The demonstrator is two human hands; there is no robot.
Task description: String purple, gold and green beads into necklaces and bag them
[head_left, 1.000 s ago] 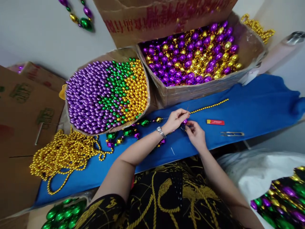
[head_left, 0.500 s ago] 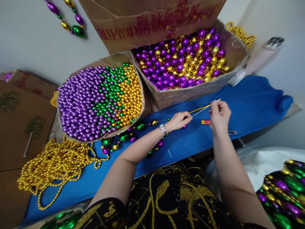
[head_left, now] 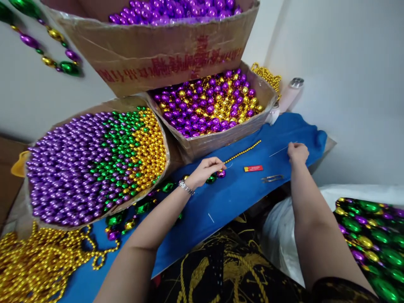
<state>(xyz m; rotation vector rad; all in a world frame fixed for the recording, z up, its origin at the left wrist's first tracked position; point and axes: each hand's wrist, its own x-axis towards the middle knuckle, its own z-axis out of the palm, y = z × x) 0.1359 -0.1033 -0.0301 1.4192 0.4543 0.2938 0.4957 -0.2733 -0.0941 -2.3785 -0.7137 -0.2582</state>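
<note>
My left hand (head_left: 205, 169) rests on the blue cloth (head_left: 240, 189), fingers pinched on a strand of large green, purple and gold beads (head_left: 212, 178) near its end. My right hand (head_left: 297, 152) is out to the right, pinching a thin needle (head_left: 278, 151) with thread that runs back toward the left hand. A short string of small gold beads (head_left: 243, 152) lies on the cloth between the hands.
A red lighter (head_left: 253, 168) and small snips (head_left: 272, 179) lie on the cloth. Open cardboard boxes of purple, green and gold beads (head_left: 94, 160), (head_left: 208, 105) stand behind, another stacked above (head_left: 151, 46). Gold bead strings (head_left: 41, 265) pile at left. Finished strands (head_left: 372, 235) lie at right.
My right hand has pulled away from the left, drawing the needle and thread out to the right. The left hand stays on the beads. The view has tilted up and shifted.
</note>
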